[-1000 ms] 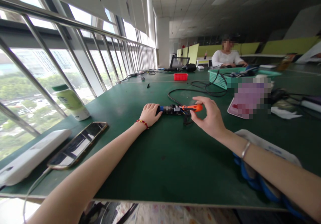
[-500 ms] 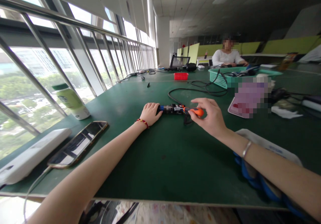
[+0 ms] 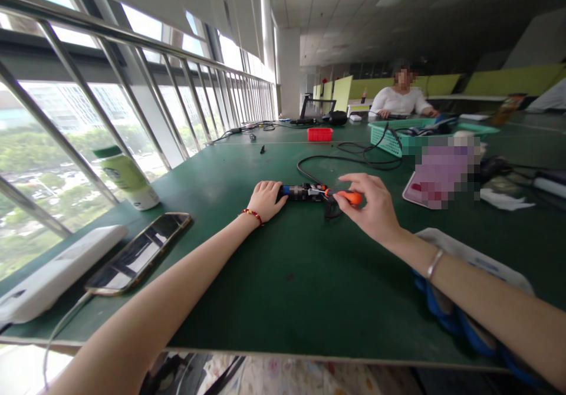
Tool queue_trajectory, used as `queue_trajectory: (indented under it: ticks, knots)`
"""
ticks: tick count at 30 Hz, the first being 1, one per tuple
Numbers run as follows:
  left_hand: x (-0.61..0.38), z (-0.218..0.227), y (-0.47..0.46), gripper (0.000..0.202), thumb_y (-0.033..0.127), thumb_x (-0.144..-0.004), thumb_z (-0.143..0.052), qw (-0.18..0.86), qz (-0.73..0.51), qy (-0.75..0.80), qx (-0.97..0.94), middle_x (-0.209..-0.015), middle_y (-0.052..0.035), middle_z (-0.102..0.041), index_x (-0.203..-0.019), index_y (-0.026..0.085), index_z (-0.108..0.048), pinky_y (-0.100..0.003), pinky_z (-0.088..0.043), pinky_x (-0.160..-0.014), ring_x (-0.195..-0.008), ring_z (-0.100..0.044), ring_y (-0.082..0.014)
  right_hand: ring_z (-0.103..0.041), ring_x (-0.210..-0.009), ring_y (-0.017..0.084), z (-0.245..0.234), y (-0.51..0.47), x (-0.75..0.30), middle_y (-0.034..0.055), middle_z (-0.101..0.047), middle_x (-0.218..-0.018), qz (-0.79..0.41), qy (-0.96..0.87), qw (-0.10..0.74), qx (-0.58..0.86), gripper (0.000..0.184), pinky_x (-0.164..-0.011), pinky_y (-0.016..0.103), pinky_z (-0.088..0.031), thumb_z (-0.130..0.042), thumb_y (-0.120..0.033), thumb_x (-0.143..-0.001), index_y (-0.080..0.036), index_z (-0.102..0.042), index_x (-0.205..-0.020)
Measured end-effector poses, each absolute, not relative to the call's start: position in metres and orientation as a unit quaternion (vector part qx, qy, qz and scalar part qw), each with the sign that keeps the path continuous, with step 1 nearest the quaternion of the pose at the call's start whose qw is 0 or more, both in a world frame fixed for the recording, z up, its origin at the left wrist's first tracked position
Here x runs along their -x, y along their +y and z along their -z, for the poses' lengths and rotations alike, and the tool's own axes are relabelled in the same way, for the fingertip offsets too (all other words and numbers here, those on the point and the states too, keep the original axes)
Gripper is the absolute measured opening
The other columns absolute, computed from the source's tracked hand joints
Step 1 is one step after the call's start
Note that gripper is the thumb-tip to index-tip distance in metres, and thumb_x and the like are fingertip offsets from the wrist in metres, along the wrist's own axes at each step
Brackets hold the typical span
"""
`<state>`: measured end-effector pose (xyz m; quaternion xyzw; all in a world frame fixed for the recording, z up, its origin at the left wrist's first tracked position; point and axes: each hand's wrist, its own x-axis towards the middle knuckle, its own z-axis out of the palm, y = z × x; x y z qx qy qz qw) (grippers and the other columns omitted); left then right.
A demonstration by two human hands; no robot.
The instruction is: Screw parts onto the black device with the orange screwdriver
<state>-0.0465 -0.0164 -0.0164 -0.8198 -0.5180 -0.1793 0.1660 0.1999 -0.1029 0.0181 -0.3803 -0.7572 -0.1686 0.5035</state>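
A dark cylindrical device (image 3: pixel 300 192) with a blue band lies sideways on the green table, a black cable running from it. My left hand (image 3: pixel 265 200) rests over its left end, fingers curled around it. At the device's right end, a screwdriver (image 3: pixel 352 197) with an orange and dark handle points left, its thin shaft meeting the device. My right hand (image 3: pixel 372 201) has thumb and fingers around that handle, the index finger raised off it. The exact spot where the screwdriver's tip touches is too small to make out.
A green basket (image 3: pixel 385 140) of cables and a red box (image 3: pixel 319 134) stand farther back. On the left are a phone (image 3: pixel 140 253), a white power strip (image 3: pixel 66 271) and a green-capped bottle (image 3: pixel 126 177). A person (image 3: pixel 400 101) sits across the table.
The screwdriver handle has turned slightly, showing more orange. Both my hands stay almost in place. The person across has moved their hands apart.
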Motion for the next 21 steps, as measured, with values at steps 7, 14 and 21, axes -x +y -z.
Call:
queue_trajectory:
  ticks: [7, 14, 21]
  knots:
    - [0.0467, 0.0156, -0.0162, 0.042, 0.040, -0.087, -0.041, 0.165, 0.178, -0.519, 0.819, -0.111, -0.0100, -0.058, -0.118, 0.013, -0.051, -0.039, -0.034, -0.098, -0.104, -0.048, -0.0257, -0.057, -0.079, 0.021, -0.0177, -0.1030, -0.1990, 0.0030, -0.061, -0.080, 0.175, -0.749, 0.524, 0.366, 0.035, -0.077, 0.037, -0.047, -0.059, -0.024, -0.076, -0.020, -0.050, -0.110]
    - [0.0462, 0.0158, -0.0167, 0.041, 0.039, -0.087, -0.042, 0.163, 0.179, -0.520, 0.819, -0.112, -0.0106, -0.058, -0.118, 0.014, -0.051, -0.039, -0.034, -0.097, -0.105, -0.048, -0.0256, -0.057, -0.080, 0.021, -0.0171, -0.1021, -0.1994, 0.0034, -0.061, -0.082, 0.165, -0.741, 0.528, 0.382, 0.033, -0.076, 0.037, -0.048, -0.058, -0.024, -0.076, -0.021, -0.051, -0.108]
    - [0.0467, 0.0162, -0.0161, 0.042, 0.040, -0.087, -0.042, 0.167, 0.179, -0.518, 0.820, -0.111, -0.0103, -0.058, -0.118, 0.013, -0.051, -0.039, -0.034, -0.097, -0.105, -0.048, -0.0259, -0.056, -0.073, 0.021, -0.0180, -0.1029, -0.1998, -0.0002, -0.057, -0.065, 0.166, -0.745, 0.514, 0.392, 0.025, -0.075, 0.037, -0.047, -0.060, -0.028, -0.075, -0.023, -0.055, -0.099]
